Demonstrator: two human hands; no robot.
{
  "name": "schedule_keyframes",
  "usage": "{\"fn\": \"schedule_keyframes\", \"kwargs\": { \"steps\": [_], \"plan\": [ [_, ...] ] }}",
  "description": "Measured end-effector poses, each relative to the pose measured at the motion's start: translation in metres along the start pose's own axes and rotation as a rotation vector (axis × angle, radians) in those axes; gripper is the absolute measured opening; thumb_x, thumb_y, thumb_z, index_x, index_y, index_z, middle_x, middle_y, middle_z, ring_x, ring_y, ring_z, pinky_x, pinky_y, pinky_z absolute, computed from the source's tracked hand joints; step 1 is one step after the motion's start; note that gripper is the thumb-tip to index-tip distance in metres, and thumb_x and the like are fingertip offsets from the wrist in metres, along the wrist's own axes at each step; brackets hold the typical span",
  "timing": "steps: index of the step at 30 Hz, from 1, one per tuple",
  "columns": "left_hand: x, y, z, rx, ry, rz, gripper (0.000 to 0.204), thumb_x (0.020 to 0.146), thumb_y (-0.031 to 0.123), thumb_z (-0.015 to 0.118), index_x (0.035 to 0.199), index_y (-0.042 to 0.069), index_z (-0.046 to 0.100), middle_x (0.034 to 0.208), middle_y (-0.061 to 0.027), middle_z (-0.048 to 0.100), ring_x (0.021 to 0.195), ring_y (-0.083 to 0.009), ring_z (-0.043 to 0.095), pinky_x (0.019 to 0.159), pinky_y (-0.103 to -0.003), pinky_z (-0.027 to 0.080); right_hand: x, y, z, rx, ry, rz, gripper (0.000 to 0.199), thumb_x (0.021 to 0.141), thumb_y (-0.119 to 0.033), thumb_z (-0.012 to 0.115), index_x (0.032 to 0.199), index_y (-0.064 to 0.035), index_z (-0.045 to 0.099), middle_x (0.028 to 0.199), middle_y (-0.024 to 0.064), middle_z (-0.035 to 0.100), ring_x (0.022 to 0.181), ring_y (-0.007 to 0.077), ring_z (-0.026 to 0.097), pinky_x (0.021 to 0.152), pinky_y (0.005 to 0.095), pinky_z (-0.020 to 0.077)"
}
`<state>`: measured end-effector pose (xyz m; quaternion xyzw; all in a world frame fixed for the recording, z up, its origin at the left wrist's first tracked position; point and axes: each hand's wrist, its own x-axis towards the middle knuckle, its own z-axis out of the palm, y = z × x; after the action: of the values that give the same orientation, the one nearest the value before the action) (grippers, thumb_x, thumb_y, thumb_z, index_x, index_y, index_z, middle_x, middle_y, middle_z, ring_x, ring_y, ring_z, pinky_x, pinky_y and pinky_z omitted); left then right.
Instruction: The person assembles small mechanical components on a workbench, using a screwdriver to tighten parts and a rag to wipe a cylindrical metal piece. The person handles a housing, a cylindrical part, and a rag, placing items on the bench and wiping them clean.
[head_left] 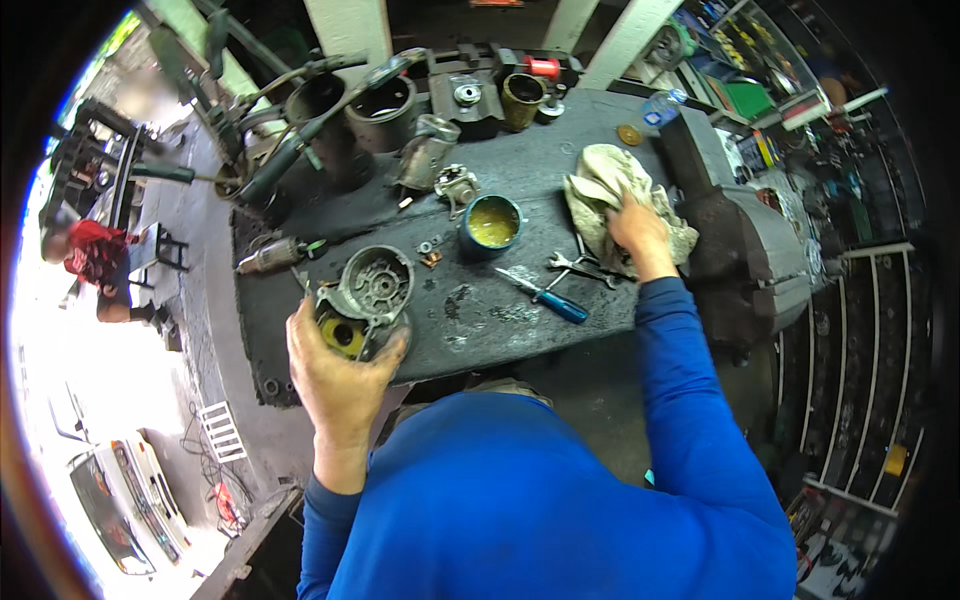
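Note:
My left hand [340, 378] grips a grey cast-metal housing [378, 283] at the left front of the bench, thumb and fingers on either side of it. The housing has a round, open cavity; a yellow part [343, 336] shows below it, between my thumb and fingers. My right hand [638, 228] is closed on a crumpled, stained cream rag [603, 188] at the right, its fingertips partly sunk in the folds. Nearest to the rag lie crossed wrenches [582, 266] and a blue-handled screwdriver [567, 308]. Between my hands stands a blue tin [492, 222] holding yellowish grease.
A large bench vise [745, 265] stands at the right. Metal cylinders [428, 150], dark pots [382, 108] and a clear bottle [662, 106] line the back. A drill-like metal part [270, 254] lies at the left. A seated person [95, 258] is far left.

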<state>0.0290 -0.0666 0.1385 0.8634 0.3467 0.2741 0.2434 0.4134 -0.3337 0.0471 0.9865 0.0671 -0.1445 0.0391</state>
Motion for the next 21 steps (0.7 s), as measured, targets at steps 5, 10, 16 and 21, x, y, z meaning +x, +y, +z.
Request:
{"fn": "schedule_keyframes", "kwargs": {
  "steps": [5, 10, 16, 21],
  "plan": [
    [0.001, 0.001, -0.003, 0.008, -0.032, -0.005, 0.101, 0.062, 0.033, 0.103, 0.141, -0.006, 0.054, 0.127, -0.0224, 0.062, 0.118, -0.0415, 0.064, 0.100, -0.049, 0.055, 0.035, 0.081, 0.076, 0.112, 0.212, -0.149, 0.042, 0.091, -0.017, 0.064, 0.131, -0.0075, 0.072, 0.121, 0.0271, 0.075, 0.116, 0.0449, 0.071, 0.100, 0.0541, 0.0558],
    [-0.011, -0.035, -0.016, -0.446, -0.137, 0.060, 0.128, 0.069, 0.043, 0.100, 0.165, 0.001, 0.026, 0.151, -0.0244, 0.047, 0.140, -0.0417, 0.051, 0.118, -0.049, 0.042, 0.052, 0.116, 0.093, 0.226, 0.358, -0.083, 0.045, 0.087, -0.015, 0.065, 0.129, 0.0007, 0.069, 0.120, 0.0334, 0.073, 0.116, 0.0516, 0.068, 0.101, 0.0573, 0.0527],
    [-0.055, -0.135, -0.044, -0.135, -0.060, -0.262, 0.084, 0.082, 0.037, 0.091, 0.148, 0.001, 0.054, 0.134, -0.0183, 0.063, 0.128, -0.0351, 0.064, 0.107, -0.045, 0.052, -0.033, 0.105, 0.047, 0.234, 0.466, -0.159, 0.105, 0.092, -0.034, 0.082, 0.170, -0.0095, 0.015, 0.128, 0.0363, 0.069, 0.122, 0.0539, 0.065, 0.100, 0.0567, 0.0527],
    [-0.077, -0.200, -0.039, 0.277, -0.305, -0.436, 0.041, 0.085, 0.023, 0.083, 0.122, 0.007, 0.075, 0.112, -0.0120, 0.071, 0.101, -0.0350, 0.073, 0.087, -0.046, 0.060, -0.143, 0.053, 0.044, 0.408, 0.276, -0.381, 0.074, 0.094, -0.014, 0.079, 0.159, -0.0033, 0.046, 0.120, 0.0278, 0.073, 0.099, 0.0415, 0.072, 0.088, 0.0476, 0.0566]
  ]
}}
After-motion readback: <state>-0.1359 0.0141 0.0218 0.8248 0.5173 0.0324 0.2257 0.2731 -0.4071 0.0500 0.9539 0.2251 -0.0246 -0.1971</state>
